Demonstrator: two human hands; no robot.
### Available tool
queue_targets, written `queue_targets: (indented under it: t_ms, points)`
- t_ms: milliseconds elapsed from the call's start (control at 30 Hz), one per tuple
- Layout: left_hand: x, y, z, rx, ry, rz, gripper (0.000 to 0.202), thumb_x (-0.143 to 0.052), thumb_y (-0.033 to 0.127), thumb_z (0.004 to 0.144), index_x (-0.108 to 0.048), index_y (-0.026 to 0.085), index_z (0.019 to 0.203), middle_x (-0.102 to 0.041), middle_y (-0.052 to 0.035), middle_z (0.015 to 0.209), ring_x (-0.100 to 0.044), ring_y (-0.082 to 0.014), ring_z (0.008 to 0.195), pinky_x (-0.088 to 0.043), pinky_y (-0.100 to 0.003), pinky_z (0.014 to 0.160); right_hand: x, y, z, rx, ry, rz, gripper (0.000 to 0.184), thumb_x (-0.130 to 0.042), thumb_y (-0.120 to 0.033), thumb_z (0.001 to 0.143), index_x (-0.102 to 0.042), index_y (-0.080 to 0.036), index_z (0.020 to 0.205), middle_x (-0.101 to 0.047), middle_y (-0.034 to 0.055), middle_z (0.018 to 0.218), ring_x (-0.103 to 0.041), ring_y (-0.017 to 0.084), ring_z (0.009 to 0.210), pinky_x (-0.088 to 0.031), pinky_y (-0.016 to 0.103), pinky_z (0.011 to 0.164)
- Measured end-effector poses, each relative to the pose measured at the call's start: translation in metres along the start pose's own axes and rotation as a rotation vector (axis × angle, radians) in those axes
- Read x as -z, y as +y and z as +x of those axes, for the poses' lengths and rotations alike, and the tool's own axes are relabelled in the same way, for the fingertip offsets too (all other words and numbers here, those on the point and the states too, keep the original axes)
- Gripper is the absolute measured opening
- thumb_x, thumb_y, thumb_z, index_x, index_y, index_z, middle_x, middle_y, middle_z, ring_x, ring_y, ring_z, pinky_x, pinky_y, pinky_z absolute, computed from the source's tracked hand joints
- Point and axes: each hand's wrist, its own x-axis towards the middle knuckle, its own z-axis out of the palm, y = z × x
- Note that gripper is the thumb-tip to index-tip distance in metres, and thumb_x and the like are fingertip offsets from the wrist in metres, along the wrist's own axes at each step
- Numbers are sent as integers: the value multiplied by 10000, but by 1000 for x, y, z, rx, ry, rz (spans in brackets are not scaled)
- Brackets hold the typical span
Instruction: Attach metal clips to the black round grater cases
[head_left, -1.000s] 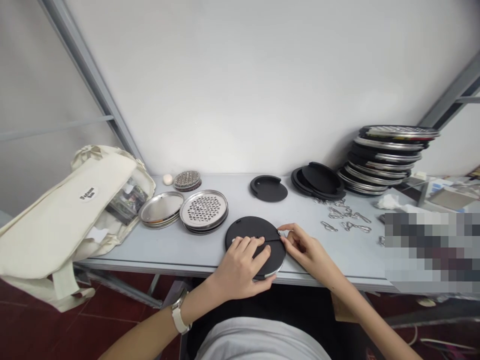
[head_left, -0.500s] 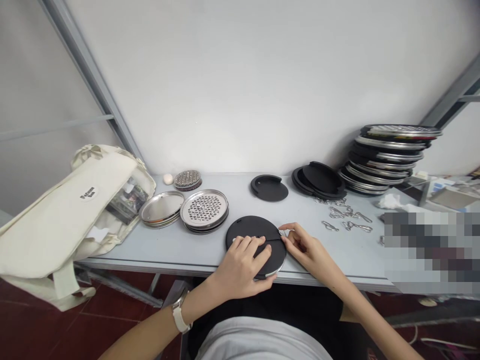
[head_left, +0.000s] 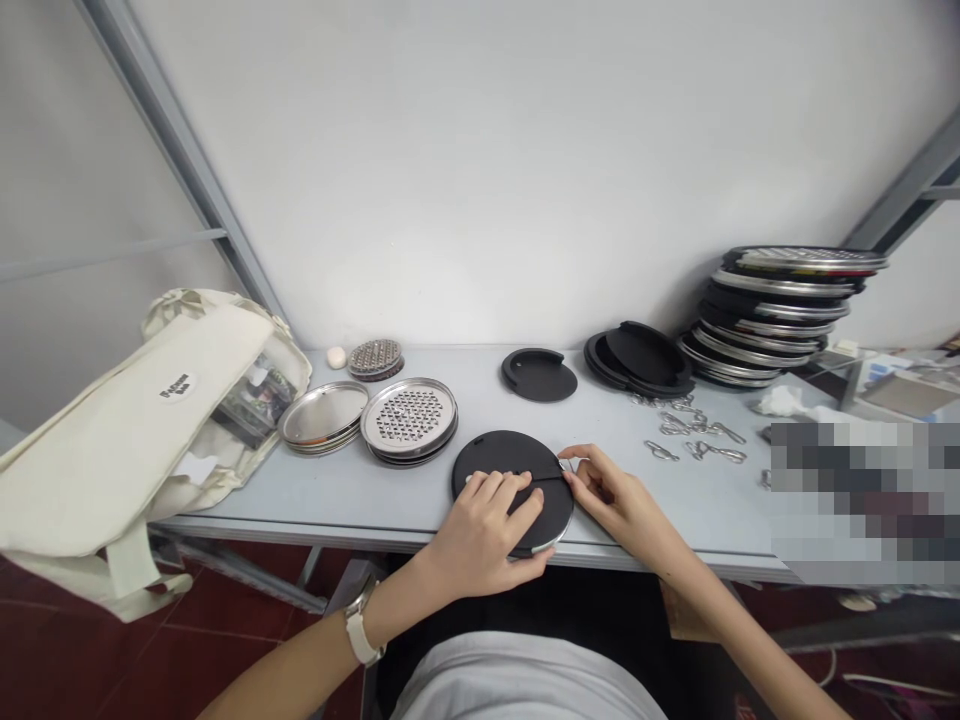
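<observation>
A round black disc (head_left: 504,452) with a raised step across it lies at the table's front edge; silver shows along its near rim. My left hand (head_left: 487,530) presses on it, fingers bent over the top and thumb along the near rim, holding it. At the disc's right rim, where the step ends, my right hand (head_left: 604,495) pinches a small silver metal piece between thumb and forefinger. Its exact shape is mostly covered by the fingertips. Several loose wire-like metal clips (head_left: 697,430) are scattered to the right of this hand.
Silver lids (head_left: 326,412) and perforated grater discs (head_left: 409,415) are stacked at left, beside a cream bag (head_left: 135,430). Black discs (head_left: 540,375) and a black tray pile (head_left: 649,360) stand at the back. A tall leaning stack (head_left: 780,315) of discs rises at right.
Both hands keep nearly the same place on the disc. The right fingertips have shifted only very slightly at the rim.
</observation>
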Motion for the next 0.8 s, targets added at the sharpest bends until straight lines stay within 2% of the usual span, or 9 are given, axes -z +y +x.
queue_targets:
  t_ms: [367,600,800]
  points:
    - [0,0,0,-2,-4,8,468,-552,447,857,-576,148,1216,-583,-138,1228,-553,-272,1024,-443,-415,851,0,0,-1,9,5,-17,258,-397,-417,973,-476,-227,1127,-376,-71,614,-418,134,545,-382,246,558]
    - [-1,0,0,0,-4,-1,465,-522,456,877,-580,144,1218,-579,-134,1237,-549,-279,1023,-431,-420,866,-2,1,-2,13,10,-35,222,-397,-385,976,-476,-229,1112,-325,-81,599,-368,133,533,-357,243,556]
    - [0,0,0,3,-7,6,472,-529,452,871,-576,144,1226,-575,-137,1245,-548,-280,1031,-433,-419,870,-4,1,-1,27,83,-19,261,-415,-405,977,-489,-226,1153,-442,-53,644,-461,139,573,-408,249,584]
